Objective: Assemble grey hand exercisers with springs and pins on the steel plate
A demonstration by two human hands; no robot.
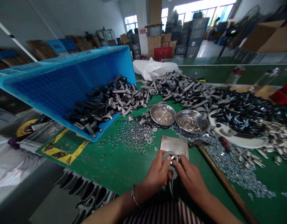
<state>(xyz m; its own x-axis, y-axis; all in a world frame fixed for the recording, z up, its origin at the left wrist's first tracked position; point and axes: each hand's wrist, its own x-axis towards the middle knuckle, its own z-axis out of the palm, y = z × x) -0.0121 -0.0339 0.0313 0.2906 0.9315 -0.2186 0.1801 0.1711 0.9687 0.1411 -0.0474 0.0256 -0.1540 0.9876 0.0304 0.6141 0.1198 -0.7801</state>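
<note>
Plate (pixel 173 143) beyond the held part (pixel 174 176), bowls (pixel 157 114) behind, hammer (pixel 217 171) right, crate (pixel 64 82) left.

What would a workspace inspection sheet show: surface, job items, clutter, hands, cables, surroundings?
Surface: green tabletop, yellow-black tape at left.
Job items: grey curved part in hand, by a metal plate.
Clutter: loose rings scattered; hammer right of the plate; two metal bowls of small parts.
Hands: left hand grips the part; right hand at a small shiny piece beside it.
Cables: nothing seen.
Surroundings: tipped blue crate of parts at left; stacked boxes behind.

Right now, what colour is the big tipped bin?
The bin is blue, clear in the head view.
</note>
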